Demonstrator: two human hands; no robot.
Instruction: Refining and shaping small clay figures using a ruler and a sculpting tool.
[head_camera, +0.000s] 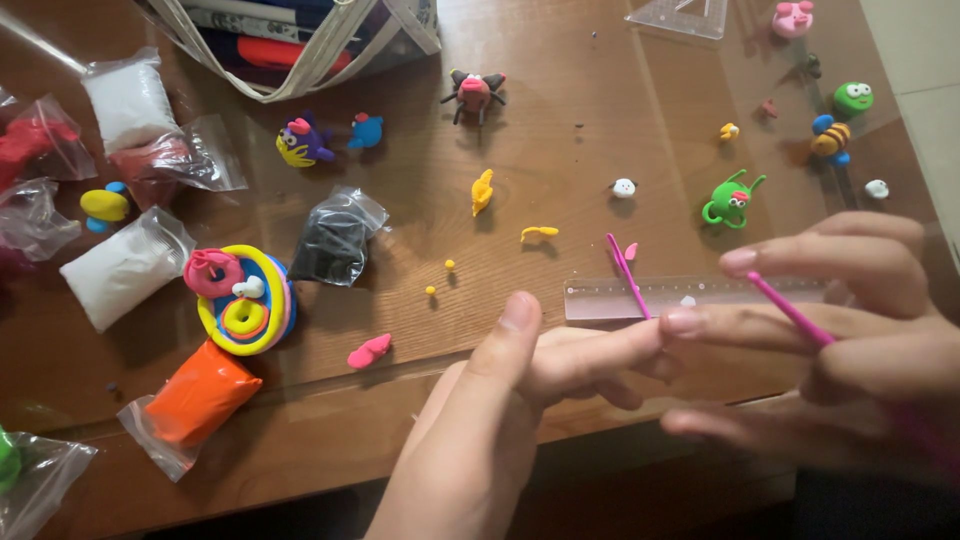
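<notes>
Small clear bags of clay on the table's left: white (127, 97), black (333, 243), orange (200, 397).

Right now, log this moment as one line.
left hand: open, fingertip meeting right | right hand: holds pink stick | clear ruler beyond | second pink stick on ruler

Right hand (850, 340) with pink stick (790, 308), left hand (510, 400) beside clear ruler (700, 296)

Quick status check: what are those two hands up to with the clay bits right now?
Right hand grips a pink stick tool. Left hand open, fingertip meeting the right's. Second pink tool lies across the clear ruler.
</notes>
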